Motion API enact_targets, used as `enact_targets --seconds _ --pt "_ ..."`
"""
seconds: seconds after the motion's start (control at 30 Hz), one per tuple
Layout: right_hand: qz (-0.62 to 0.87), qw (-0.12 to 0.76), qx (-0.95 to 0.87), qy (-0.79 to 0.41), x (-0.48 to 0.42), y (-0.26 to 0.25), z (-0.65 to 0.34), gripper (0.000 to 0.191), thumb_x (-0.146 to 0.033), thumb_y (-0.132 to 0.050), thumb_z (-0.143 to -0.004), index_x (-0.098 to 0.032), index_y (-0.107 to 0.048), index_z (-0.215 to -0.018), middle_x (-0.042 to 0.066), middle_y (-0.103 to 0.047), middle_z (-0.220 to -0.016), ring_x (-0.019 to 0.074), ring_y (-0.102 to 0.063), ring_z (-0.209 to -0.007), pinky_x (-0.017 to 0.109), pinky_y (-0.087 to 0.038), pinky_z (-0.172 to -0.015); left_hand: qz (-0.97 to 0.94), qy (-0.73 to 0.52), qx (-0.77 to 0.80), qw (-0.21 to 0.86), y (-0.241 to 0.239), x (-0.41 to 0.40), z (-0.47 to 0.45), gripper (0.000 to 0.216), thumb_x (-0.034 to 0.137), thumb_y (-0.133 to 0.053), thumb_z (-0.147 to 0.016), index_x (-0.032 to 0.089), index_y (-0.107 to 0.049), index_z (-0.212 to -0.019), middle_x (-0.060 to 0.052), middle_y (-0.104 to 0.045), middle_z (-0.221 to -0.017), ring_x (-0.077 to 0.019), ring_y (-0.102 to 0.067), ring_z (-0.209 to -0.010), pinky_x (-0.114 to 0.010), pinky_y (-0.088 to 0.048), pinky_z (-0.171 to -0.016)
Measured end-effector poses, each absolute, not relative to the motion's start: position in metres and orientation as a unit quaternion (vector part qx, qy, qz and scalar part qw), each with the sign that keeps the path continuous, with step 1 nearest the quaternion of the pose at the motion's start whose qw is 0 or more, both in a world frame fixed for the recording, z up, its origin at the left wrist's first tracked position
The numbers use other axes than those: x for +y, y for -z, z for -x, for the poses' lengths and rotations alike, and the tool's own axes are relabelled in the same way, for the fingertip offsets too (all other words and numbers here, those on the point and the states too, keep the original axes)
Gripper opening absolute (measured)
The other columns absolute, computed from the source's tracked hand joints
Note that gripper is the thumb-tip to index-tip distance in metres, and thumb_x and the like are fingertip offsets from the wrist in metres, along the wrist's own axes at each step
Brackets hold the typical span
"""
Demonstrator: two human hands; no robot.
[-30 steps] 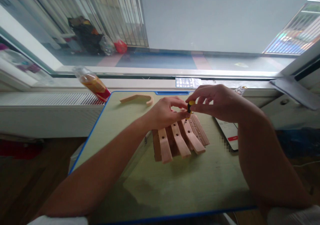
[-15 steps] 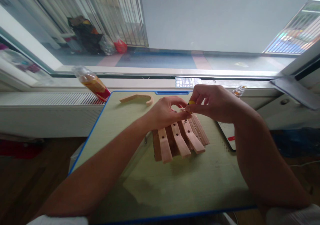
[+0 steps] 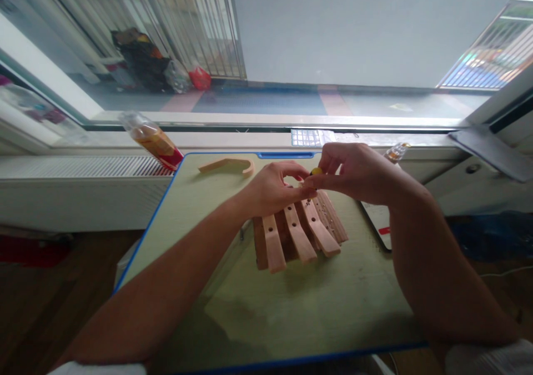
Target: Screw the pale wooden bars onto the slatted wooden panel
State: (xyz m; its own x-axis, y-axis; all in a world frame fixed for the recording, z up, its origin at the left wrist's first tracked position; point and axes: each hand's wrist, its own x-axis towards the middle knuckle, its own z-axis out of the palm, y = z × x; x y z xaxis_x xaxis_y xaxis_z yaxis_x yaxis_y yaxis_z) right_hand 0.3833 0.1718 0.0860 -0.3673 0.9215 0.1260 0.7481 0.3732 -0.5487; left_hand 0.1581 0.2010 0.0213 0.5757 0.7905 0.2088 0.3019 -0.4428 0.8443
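Thumb and fingers of my right hand (image 3: 353, 172) pinch a small tool with a yellow and black end (image 3: 316, 171); its kind is hard to make out. My left hand (image 3: 277, 189) is curled at the far end of the wooden slats, thumb and fingertips meeting close beside the tool. What lies in its grasp is hidden. Below both hands, several pale curved wooden slats (image 3: 297, 236) with dark holes lie across a brown wooden block (image 3: 261, 247). Small metal bits, perhaps screws, show on the block's grooved right part (image 3: 331, 214).
A bent wooden strip (image 3: 229, 164) lies at the back left of the blue-edged table (image 3: 333, 308). A bottle (image 3: 156, 144) leans beyond the left corner. A dark-edged flat object (image 3: 377, 225) lies right, under my right arm. A clear compartment box (image 3: 310, 137) sits on the sill.
My right hand and the yellow-ended tool have shifted very slightly left. My left hand stays almost still, and the slats and block keep their place.
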Motion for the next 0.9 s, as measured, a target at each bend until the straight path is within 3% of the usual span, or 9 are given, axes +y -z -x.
enact_targets --seconds 0.1,0.17,0.4,0.9 --pt "0.486 0.213 -0.807 -0.259 0.1726 -0.0862 -0.3876 0.042 -0.053 -0.085 -0.084 -0.021 -0.078 -0.11 0.004 -0.078 -0.089 0.0188 -0.069 -0.076 0.031 -0.05 -0.063 -0.786 -0.3 0.347 0.415 -0.0196 0.2013 -0.1575 0.031 0.046 -0.082 -0.086 0.021 -0.084 -0.106 -0.005 -0.083 -0.105 -0.0216 -0.076 -0.102 -0.03 -0.06 -0.082" --pt "0.462 0.207 -0.818 -0.273 0.1719 -0.0872 -0.3893 0.037 -0.047 -0.081 -0.089 -0.021 -0.08 -0.116 0.004 -0.078 -0.09 0.0182 -0.07 -0.077 0.03 -0.053 -0.066 -0.783 -0.3 0.342 0.424 -0.0189 0.2015 -0.1574 0.031 0.045 -0.082 -0.086 0.022 -0.084 -0.106 -0.005 -0.084 -0.106 -0.0215 -0.077 -0.102 -0.031 -0.06 -0.084" --pt "0.479 0.192 -0.823 -0.236 0.1675 -0.0907 -0.3863 0.024 -0.04 -0.077 -0.091 -0.021 -0.083 -0.105 0.003 -0.079 -0.087 0.017 -0.07 -0.075 0.028 -0.051 -0.065 -0.782 -0.298 0.344 0.426 -0.0201 0.2005 -0.1575 0.034 0.045 -0.083 -0.085 0.02 -0.085 -0.108 -0.007 -0.084 -0.105 -0.0228 -0.078 -0.103 -0.031 -0.062 -0.082" --pt "0.521 0.185 -0.809 -0.199 0.1669 -0.0916 -0.3806 0.023 -0.045 -0.079 -0.087 -0.022 -0.077 -0.091 0.001 -0.076 -0.078 0.0167 -0.065 -0.069 0.031 -0.045 -0.061 -0.783 -0.293 0.35 0.423 -0.0228 0.1985 -0.1585 0.032 0.046 -0.082 -0.085 0.02 -0.085 -0.103 -0.007 -0.084 -0.105 -0.0225 -0.077 -0.098 -0.032 -0.063 -0.081"
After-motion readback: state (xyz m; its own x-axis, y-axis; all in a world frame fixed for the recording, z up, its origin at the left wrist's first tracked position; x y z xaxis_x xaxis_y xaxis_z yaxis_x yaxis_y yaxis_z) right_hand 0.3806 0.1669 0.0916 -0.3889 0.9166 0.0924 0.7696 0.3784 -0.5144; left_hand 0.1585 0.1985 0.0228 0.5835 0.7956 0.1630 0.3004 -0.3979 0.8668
